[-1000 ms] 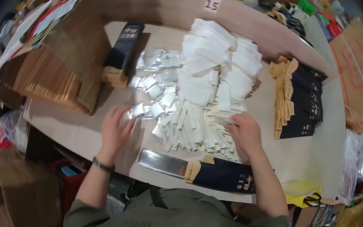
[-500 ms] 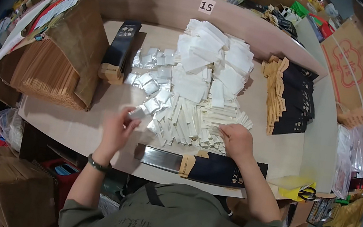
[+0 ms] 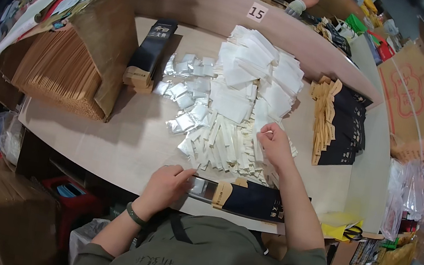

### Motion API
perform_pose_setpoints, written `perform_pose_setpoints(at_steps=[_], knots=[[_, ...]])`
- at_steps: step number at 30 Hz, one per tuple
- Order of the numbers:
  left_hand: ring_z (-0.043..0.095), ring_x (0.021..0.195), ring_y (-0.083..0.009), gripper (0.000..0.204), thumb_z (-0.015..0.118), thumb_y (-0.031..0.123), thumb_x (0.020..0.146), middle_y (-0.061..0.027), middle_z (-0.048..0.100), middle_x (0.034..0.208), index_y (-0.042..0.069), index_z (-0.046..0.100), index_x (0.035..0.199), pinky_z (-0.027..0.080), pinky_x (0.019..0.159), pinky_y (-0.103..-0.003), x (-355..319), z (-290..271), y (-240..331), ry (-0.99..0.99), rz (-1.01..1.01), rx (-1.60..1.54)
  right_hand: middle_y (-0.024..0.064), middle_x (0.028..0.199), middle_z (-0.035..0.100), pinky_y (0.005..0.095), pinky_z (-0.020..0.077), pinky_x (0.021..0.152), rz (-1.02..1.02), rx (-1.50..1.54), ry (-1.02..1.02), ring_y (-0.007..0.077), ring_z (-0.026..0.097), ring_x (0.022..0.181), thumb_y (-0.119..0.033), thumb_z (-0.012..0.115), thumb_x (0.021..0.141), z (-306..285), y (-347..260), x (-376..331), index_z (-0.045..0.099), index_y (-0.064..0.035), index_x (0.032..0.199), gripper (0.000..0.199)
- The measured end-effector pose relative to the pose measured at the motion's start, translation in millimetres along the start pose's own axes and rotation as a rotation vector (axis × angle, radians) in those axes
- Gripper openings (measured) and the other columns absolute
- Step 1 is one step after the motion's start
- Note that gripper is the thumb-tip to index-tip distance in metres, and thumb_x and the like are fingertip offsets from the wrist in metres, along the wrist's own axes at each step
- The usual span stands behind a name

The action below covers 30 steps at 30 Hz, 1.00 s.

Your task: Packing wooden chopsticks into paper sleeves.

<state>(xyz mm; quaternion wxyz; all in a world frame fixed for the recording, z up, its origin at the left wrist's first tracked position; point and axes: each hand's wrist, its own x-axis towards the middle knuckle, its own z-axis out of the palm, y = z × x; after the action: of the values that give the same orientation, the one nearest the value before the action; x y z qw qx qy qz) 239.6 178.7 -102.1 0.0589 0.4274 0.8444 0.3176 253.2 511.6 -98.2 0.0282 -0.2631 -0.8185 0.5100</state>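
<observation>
My left hand (image 3: 163, 187) is at the near edge of the table, thumb and fingers closed on a small silvery packet (image 3: 197, 185) at the left end of a shiny flat strip. That strip runs into a dark blue and tan paper sleeve (image 3: 248, 198) lying along the edge. Farther off, my right hand (image 3: 276, 144) hovers over the white narrow paper packets (image 3: 221, 145), fingertips pinched. What sits between them, if anything, I cannot make out. Several silvery square packets (image 3: 186, 120) lie left of the white ones, with larger white packets (image 3: 233, 105) behind.
At left stands a cardboard box (image 3: 109, 44) packed with brown card pieces. A dark sleeve stack (image 3: 149, 53) lies beside it; more sleeves (image 3: 341, 122) fan out at right. Scissors (image 3: 353, 232) rest at the right edge. Beyond the partition, a gloved hand (image 3: 296, 7) of another person shows.
My left hand has brought the silvery packet from the pile back to the strip's left end. My right hand has shifted slightly away from me. The whole view has turned a little.
</observation>
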Motion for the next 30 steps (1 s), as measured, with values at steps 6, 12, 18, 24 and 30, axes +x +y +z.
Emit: perform_pose_setpoints(at_steps=[6, 12, 18, 24, 30], knots=[[0.062, 0.089, -0.035, 0.042, 0.075, 0.02, 0.08, -0.0133, 0.063, 0.102, 0.009, 0.061, 0.118, 0.052, 0.075, -0.042, -0.2, -26.9, -13.8, 0.037, -0.023, -0.058, -0.0005, 0.075, 0.064, 0.0226, 0.0419, 0.059, 0.022, 0.119, -0.118, 0.0059, 0.054, 0.067, -0.011, 0.07, 0.088, 17.4, -21.5, -12.7, 0.064, -0.0023, 0.109, 0.024], [0.064, 0.082, -0.0191, 0.018, 0.068, 0.007, 0.088, -0.0076, 0.067, 0.092, 0.004, 0.068, 0.106, 0.05, 0.074, -0.03, 17.0, -171.3, -78.3, 0.631, -0.195, 0.164, 0.0001, 0.066, 0.063, 0.0255, 0.044, 0.06, 0.072, -0.15, 0.143, 0.0054, 0.054, 0.067, -0.026, 0.075, 0.085, -10.7, -39.7, 17.2, 0.072, 0.0025, 0.078, 0.029], [0.067, 0.085, -0.0369, 0.025, 0.064, 0.022, 0.09, -0.0211, 0.068, 0.09, 0.003, 0.069, 0.105, 0.053, 0.072, -0.041, 46.5, -250.1, -188.0, 0.491, -0.495, 0.691, 0.0143, 0.072, 0.066, 0.0387, 0.0485, 0.067, 0.014, -0.533, 0.267, 0.0282, 0.062, 0.067, -0.022, 0.071, 0.084, 27.4, -10.1, 61.6, 0.074, -0.0005, 0.085, 0.022], [0.065, 0.081, -0.0441, 0.025, 0.061, 0.022, 0.089, -0.0253, 0.067, 0.085, 0.004, 0.069, 0.104, 0.053, 0.069, -0.047, 54.1, -241.9, -184.1, 0.344, -0.405, 0.57, 0.0153, 0.09, 0.063, 0.0396, 0.0484, 0.077, -0.459, -0.521, 0.072, 0.0341, 0.061, 0.088, -0.021, 0.067, 0.087, 0.0, -48.0, 8.0, 0.068, -0.0007, 0.079, 0.022], [0.065, 0.085, -0.0442, 0.025, 0.055, 0.02, 0.092, -0.0225, 0.069, 0.091, 0.008, 0.068, 0.11, 0.053, 0.074, -0.051, 60.8, -243.4, -171.8, 0.471, -0.544, 0.734, 0.0112, 0.091, 0.063, 0.0412, 0.0496, 0.08, -0.672, -0.639, -0.742, 0.0324, 0.06, 0.092, -0.02, 0.067, 0.087, 53.0, -82.4, -53.1, 0.069, -0.0044, 0.079, 0.018]])
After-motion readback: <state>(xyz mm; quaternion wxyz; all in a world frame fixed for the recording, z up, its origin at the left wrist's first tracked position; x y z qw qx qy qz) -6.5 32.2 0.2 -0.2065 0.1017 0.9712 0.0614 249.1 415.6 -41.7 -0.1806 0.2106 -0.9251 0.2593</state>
